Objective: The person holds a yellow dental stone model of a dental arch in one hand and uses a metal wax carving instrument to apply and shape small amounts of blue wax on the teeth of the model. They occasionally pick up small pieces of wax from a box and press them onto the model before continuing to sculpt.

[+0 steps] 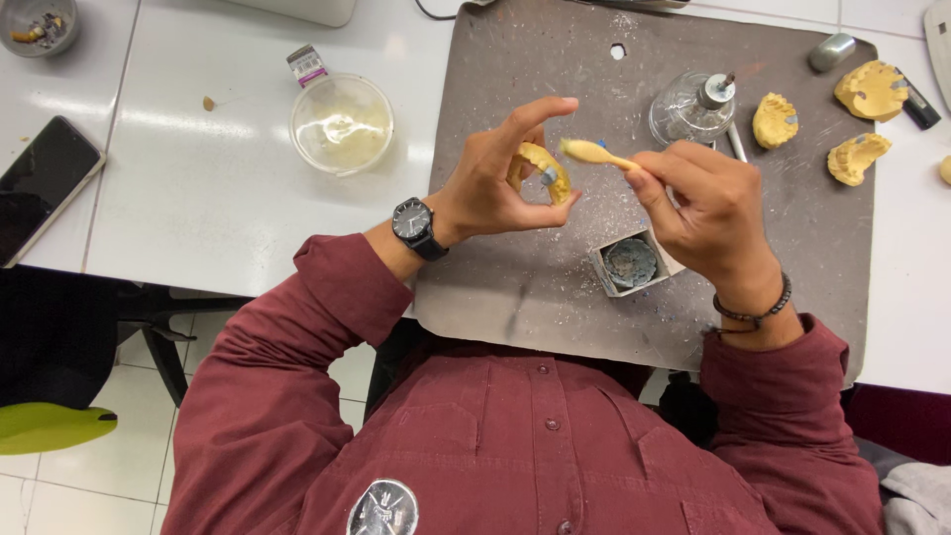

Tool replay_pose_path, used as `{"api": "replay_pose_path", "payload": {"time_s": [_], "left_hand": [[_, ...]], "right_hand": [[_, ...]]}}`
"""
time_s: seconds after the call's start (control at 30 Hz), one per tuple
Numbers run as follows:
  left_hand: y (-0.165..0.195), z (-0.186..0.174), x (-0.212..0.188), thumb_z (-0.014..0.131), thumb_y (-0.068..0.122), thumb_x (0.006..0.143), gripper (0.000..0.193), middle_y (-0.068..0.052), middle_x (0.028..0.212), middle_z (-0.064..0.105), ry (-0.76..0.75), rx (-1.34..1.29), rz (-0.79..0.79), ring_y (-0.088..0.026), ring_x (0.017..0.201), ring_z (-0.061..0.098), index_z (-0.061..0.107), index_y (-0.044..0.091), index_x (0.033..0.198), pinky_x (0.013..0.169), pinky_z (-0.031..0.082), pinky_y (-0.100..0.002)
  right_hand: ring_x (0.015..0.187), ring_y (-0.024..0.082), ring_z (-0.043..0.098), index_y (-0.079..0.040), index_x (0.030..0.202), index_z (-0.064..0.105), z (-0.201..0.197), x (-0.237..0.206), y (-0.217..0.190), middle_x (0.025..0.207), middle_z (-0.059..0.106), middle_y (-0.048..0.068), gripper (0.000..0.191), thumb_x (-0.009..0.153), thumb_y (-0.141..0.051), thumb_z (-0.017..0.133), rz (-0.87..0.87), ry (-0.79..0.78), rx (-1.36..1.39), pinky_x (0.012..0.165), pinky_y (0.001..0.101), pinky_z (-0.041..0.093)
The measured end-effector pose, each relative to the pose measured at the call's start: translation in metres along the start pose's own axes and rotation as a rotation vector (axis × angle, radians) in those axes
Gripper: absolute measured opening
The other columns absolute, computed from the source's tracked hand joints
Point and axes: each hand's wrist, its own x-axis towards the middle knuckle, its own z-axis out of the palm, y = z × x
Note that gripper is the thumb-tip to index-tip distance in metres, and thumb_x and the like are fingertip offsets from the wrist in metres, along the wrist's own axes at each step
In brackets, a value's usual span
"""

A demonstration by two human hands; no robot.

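Observation:
My left hand (495, 173) holds a yellow plaster dental cast (543, 170) between thumb and fingers, above a grey work mat (535, 287). A black watch sits on that wrist. My right hand (708, 203) grips a thin yellow-tipped tool (592, 153) whose tip points at the cast, nearly touching it. A beaded bracelet is on the right wrist. Below and between the hands stands a small square white box (629, 266) with grey material inside.
A glass spirit lamp (693, 107) stands behind my right hand. Three more yellow casts (776, 121) lie at the mat's right. A clear round bowl (342, 123) sits on the white table to the left, and a dark phone (40, 183) lies at the far left.

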Motion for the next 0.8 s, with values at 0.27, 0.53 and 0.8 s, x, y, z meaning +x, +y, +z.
{"api": "replay_pose_path", "payload": {"time_s": [0.27, 0.53, 0.8], "left_hand": [[0.000, 0.003, 0.002, 0.093, 0.020, 0.089, 0.061, 0.003, 0.091, 0.062, 0.099, 0.145, -0.016, -0.005, 0.068, 0.054, 0.057, 0.013, 0.138, 0.057, 0.047, -0.021], [0.003, 0.002, 0.000, 0.097, 0.022, 0.084, 0.049, 0.000, 0.093, 0.068, 0.134, 0.164, -0.004, -0.005, 0.063, 0.051, 0.064, 0.010, 0.117, 0.054, 0.044, -0.023], [0.010, 0.006, 0.005, 0.096, 0.032, 0.089, 0.045, -0.001, 0.086, 0.069, 0.221, 0.263, 0.300, -0.013, 0.074, 0.066, 0.062, 0.011, 0.110, 0.060, 0.052, -0.026]], "right_hand": [[0.074, 0.016, 0.058, -0.002, 0.122, 0.074, -0.023, -0.017, 0.058, 0.089, 0.062, 0.005, 0.021, 0.110, -0.003, 0.057, 0.133, 0.314, -0.105, 0.066, 0.0336, 0.045], [0.067, 0.025, 0.070, -0.004, 0.109, 0.080, -0.055, -0.051, 0.145, 0.083, 0.075, 0.009, 0.021, 0.093, -0.017, 0.086, 0.395, 0.039, -0.650, 0.061, 0.0378, 0.055], [0.078, 0.024, 0.072, -0.009, 0.103, 0.081, -0.039, -0.054, 0.157, 0.091, 0.077, 0.006, 0.025, 0.086, -0.024, 0.090, 0.482, -0.258, -0.597, 0.076, 0.0388, 0.058]]}}
